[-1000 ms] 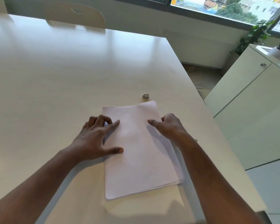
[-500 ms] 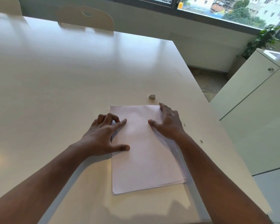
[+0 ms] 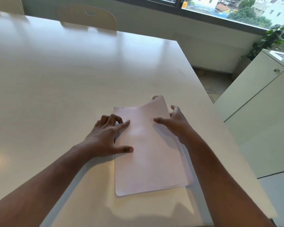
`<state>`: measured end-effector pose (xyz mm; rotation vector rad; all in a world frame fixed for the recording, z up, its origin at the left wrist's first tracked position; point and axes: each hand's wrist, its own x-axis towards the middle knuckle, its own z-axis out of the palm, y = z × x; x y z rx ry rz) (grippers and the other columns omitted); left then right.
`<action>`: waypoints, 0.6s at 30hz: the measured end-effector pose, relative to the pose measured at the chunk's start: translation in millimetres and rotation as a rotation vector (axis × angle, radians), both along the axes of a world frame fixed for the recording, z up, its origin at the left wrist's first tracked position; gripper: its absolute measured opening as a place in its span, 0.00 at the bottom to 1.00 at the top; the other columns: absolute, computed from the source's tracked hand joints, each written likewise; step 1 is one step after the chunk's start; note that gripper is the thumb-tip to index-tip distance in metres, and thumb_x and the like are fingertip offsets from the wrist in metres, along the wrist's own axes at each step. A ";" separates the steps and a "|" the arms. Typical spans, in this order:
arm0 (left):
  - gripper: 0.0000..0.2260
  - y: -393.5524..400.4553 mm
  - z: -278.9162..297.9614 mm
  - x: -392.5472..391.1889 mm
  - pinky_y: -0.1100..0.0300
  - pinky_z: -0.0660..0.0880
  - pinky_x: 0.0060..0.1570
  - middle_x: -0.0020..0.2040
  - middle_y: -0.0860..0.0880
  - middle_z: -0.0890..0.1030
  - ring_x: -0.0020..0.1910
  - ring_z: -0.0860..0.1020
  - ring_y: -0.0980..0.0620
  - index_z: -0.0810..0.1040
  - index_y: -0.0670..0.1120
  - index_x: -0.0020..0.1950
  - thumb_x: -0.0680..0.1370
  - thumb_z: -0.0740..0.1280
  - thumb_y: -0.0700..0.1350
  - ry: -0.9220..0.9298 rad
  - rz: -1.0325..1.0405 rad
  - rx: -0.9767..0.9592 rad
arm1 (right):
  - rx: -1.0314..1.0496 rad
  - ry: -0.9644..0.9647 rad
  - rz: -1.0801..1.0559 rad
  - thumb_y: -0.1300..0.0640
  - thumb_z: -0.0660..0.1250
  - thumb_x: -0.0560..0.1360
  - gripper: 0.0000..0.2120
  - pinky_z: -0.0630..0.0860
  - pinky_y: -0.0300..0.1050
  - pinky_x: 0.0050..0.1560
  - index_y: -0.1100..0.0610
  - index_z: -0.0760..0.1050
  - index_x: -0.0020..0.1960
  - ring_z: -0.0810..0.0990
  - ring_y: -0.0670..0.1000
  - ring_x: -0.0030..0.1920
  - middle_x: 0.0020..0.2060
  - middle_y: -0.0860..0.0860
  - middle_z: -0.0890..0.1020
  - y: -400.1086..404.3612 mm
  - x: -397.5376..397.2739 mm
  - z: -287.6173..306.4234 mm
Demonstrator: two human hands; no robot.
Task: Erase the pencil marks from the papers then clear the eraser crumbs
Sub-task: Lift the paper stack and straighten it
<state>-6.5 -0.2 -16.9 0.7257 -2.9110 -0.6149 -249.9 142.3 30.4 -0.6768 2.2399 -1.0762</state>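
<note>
- Wide bare table [image 3: 59,82] across left and upper centre of frame: open passage.
- Eraser [image 3: 155,97] half hidden behind raised top sheet of paper stack [image 3: 147,153], centre.
- Chair backs [image 3: 88,18] along the far edge, upper left.
- Cabinet [image 3: 261,104] just beside right table edge.

An office: long white table [image 3: 72,79], pale cabinets [image 3: 259,104], wide window [image 3: 236,10] overlooking buildings.

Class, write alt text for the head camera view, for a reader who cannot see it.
A person's right hand lifts the far right corner of the top sheet of a stack of white papers on a glossy white table, while the left hand presses the stack's left edge. A small grey eraser peeks out behind the raised corner.
</note>
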 end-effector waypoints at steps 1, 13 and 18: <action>0.51 -0.1 -0.3 -0.2 0.57 0.55 0.74 0.69 0.58 0.61 0.71 0.56 0.53 0.59 0.59 0.84 0.67 0.66 0.80 0.001 -0.001 -0.001 | -0.022 -0.049 -0.033 0.51 0.84 0.68 0.45 0.79 0.54 0.64 0.58 0.64 0.77 0.83 0.55 0.60 0.62 0.55 0.81 6.8 0.8 -1.7; 0.53 11.1 -7.4 -5.9 0.50 0.57 0.77 0.74 0.47 0.57 0.73 0.58 0.48 0.53 0.47 0.85 0.68 0.56 0.77 0.263 0.301 0.180 | -0.294 -0.262 0.002 0.72 0.73 0.75 0.10 0.79 0.37 0.41 0.60 0.83 0.52 0.85 0.46 0.40 0.41 0.50 0.88 50.8 23.4 -15.1; 0.17 38.6 9.7 -25.2 0.61 0.78 0.38 0.42 0.47 0.79 0.39 0.80 0.54 0.76 0.44 0.52 0.84 0.63 0.59 0.688 0.646 0.888 | -0.456 -0.141 -0.024 0.66 0.76 0.75 0.12 0.84 0.44 0.48 0.53 0.82 0.54 0.87 0.49 0.44 0.45 0.49 0.89 56.2 31.5 -3.9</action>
